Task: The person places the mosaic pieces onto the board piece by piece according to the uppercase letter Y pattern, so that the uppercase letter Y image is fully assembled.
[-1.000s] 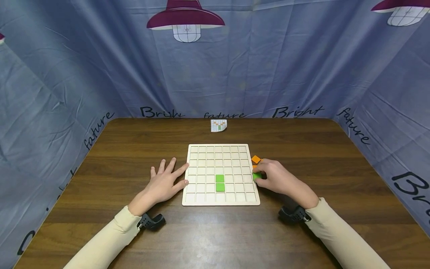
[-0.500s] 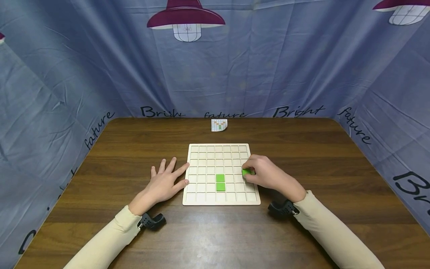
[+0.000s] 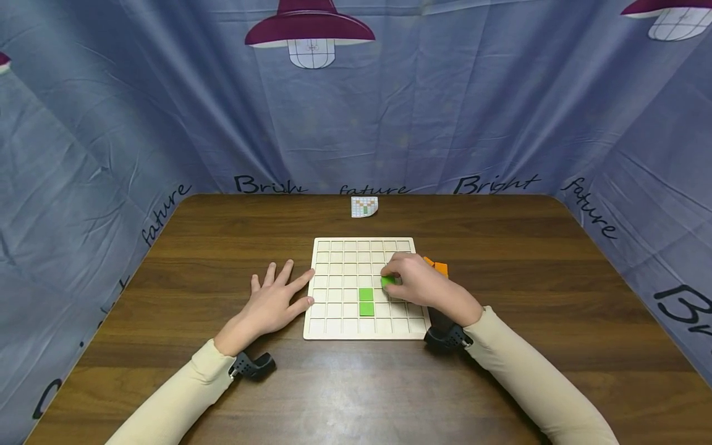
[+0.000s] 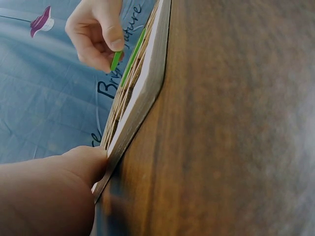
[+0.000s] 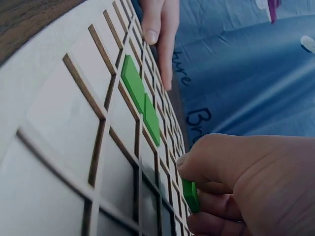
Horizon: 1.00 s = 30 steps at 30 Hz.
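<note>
A pale wooden grid board (image 3: 334,329) lies on the table, with two green square tiles (image 3: 366,301) set in neighbouring cells, one in front of the other. Above the right half of the board, my right hand (image 3: 414,279) pinches another green tile (image 3: 387,282) between thumb and fingers. In the left wrist view this held tile (image 4: 116,60) is tilted and raised above the board surface. My left hand (image 3: 271,304) rests on the table with fingers spread, thumb and index fingertip at the board's left edge.
Orange tiles (image 3: 441,269) lie right of the board, partly hidden behind my right hand. A small paper card (image 3: 364,206) with a coloured grid pattern lies at the table's back edge. A blue printed curtain (image 3: 356,123) surrounds the table.
My right hand has lifted the green tile from beside the board's right edge and carried it left over the board. The left hand stays in place.
</note>
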Each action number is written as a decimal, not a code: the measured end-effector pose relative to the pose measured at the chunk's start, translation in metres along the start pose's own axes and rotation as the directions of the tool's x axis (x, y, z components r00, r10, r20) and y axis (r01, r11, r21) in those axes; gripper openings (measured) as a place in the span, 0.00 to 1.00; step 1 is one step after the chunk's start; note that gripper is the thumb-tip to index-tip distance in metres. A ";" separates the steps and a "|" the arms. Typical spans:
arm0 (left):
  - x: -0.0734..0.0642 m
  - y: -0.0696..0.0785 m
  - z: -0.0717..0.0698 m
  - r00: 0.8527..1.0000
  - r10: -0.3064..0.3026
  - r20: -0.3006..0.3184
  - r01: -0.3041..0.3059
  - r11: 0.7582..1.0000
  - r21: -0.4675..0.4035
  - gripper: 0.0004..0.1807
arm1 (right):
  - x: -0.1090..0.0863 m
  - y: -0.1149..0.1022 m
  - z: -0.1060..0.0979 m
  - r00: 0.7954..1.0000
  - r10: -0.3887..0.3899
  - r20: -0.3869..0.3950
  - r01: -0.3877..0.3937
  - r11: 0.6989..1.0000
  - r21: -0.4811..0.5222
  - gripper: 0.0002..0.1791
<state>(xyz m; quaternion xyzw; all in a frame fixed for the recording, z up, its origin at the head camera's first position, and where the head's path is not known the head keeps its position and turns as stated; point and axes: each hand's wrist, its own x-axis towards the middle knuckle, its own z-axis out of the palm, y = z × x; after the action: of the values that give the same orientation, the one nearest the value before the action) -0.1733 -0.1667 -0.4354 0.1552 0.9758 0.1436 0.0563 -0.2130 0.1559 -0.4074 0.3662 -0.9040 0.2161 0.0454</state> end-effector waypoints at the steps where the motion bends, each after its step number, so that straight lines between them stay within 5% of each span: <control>1: 0.000 0.000 0.000 1.000 0.000 0.000 0.000 1.000 0.000 0.33 | 0.002 -0.001 0.001 1.000 -0.003 0.008 0.003 1.000 0.001 0.08; 30: 0.000 -0.001 0.001 1.000 0.014 -0.016 -0.014 1.000 0.012 0.34 | 0.034 -0.012 0.017 0.998 -0.027 0.055 0.026 1.000 0.009 0.09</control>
<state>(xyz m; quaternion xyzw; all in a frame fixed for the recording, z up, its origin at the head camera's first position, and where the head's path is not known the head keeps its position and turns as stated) -0.1732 -0.1679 -0.4364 0.1613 0.9759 0.1394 0.0468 -0.2284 0.1191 -0.4100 0.3841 -0.8991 0.2090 0.0217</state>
